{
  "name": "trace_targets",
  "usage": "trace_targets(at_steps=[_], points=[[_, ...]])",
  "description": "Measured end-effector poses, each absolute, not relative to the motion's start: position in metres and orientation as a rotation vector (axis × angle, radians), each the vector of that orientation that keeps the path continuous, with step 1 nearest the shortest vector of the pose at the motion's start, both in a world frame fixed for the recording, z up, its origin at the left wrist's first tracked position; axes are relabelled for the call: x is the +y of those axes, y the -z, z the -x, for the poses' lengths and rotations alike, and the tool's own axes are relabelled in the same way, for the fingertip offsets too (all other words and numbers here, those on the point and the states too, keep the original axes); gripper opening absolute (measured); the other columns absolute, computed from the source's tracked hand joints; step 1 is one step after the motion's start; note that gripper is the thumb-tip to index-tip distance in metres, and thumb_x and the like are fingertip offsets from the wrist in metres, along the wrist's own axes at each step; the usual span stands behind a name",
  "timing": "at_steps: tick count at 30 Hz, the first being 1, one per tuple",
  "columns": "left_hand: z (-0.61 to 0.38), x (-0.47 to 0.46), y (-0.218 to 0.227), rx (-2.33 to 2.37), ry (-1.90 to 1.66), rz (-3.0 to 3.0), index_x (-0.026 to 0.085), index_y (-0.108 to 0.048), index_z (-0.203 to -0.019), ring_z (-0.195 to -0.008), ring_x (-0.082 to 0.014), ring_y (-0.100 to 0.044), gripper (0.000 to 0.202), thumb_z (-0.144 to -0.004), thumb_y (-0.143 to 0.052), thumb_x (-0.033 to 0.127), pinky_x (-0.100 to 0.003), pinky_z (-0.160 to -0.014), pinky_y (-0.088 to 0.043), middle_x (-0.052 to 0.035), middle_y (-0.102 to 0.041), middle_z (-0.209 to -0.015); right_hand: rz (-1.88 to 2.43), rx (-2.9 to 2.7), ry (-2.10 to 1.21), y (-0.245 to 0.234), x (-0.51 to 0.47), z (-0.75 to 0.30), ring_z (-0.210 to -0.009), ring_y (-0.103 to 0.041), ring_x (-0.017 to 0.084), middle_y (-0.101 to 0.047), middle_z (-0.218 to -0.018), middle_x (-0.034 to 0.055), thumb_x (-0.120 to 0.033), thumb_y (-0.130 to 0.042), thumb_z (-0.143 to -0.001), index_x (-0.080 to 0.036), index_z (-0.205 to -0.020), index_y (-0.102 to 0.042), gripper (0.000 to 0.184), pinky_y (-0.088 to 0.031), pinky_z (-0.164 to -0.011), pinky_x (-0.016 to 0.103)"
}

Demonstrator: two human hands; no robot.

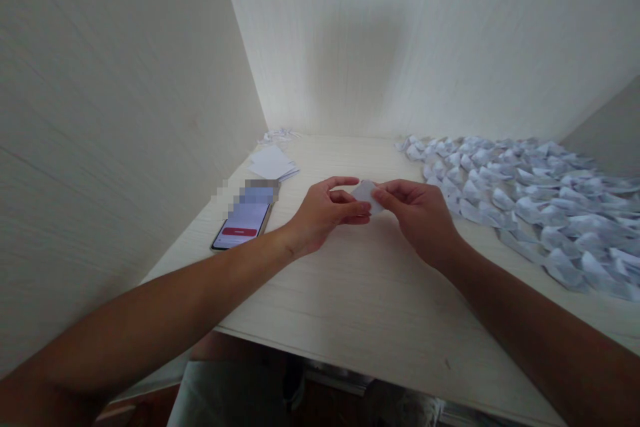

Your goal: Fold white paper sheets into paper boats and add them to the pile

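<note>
One tabletop [350, 300]. One spread of folded papers [530, 203] at right, too overlapped to count. Left hand [323, 211] and right hand [424, 213], two, both pinched on the last entry. One lit phone [246, 219], at left. One stack of sheets [271, 163] just beyond, count unclear. One paper piece [366, 193], between the hands, above mid-tabletop.

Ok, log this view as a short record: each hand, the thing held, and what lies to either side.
Left hand: left hand, fingers on the small white paper piece
Right hand: right hand, thumb and fingers pinching the same piece
Held above: pale table
Left side: phone, screen lit; beyond it, stacked white sheets
Right side: many folded white paper shapes, in rows
Unclear: the held piece's exact folds
</note>
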State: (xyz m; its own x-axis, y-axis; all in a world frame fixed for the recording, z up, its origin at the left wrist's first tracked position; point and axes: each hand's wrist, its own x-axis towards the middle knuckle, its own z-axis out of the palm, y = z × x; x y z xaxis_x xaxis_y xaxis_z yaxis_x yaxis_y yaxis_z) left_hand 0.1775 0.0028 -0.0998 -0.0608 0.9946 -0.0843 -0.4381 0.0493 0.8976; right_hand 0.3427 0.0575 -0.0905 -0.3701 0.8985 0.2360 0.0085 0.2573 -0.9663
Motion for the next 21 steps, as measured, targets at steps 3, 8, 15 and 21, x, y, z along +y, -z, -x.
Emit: trace_targets(at_steps=[3, 8, 15, 21], points=[[-0.18, 0.002, 0.101, 0.949, -1.361, -0.804, 0.012, -0.066, -0.114, -0.074, -0.0178, -0.074, 0.05, -0.07, -0.09, 0.008, -0.037, -0.075, -0.065, -0.0027, -0.074, -0.077, 0.861, -1.569, -1.324, 0.093, 0.057, -0.342, -0.063, -0.064, 0.015, -0.076, -0.071, 0.0034, -0.038, -0.083, -0.075, -0.019, -0.069, -0.077, 0.021, -0.054, -0.067, 0.032], [-0.184, 0.001, 0.103, 1.012, -1.349, -0.84, 0.012, -0.061, -0.115, -0.068, -0.0184, -0.075, 0.054, -0.071, -0.09, 0.01, -0.036, -0.072, -0.065, -0.0009, -0.073, -0.073, 0.865, -1.444, -1.451, 0.098, 0.054, -0.337, -0.066, -0.066, 0.016, -0.076, -0.073, 0.0041, -0.041, -0.086, -0.071, -0.019, -0.07, -0.076, 0.024, -0.057, -0.068, 0.034], [-0.185, -0.001, 0.102, 1.098, -1.32, -0.898, 0.012, -0.057, -0.125, -0.064, -0.0177, -0.074, 0.06, -0.073, -0.085, 0.003, -0.034, -0.067, -0.064, 0.0018, -0.071, -0.066, 0.898, -1.29, -1.539, 0.106, 0.053, -0.333, -0.063, -0.066, 0.016, -0.073, -0.071, 0.003, -0.041, -0.088, -0.069, -0.019, -0.068, -0.072, 0.027, -0.061, -0.072, 0.036], [-0.186, 0.0, 0.102, 1.147, -1.323, -0.896, 0.013, -0.061, -0.106, -0.067, -0.018, -0.075, 0.041, -0.075, -0.087, 0.012, -0.031, -0.062, -0.065, -0.0025, -0.074, -0.075, 0.93, -1.189, -1.598, 0.101, 0.053, -0.334, -0.064, -0.063, 0.013, -0.07, -0.069, 0.001, -0.036, -0.086, -0.065, -0.018, -0.066, -0.07, 0.024, -0.057, -0.07, 0.032]])
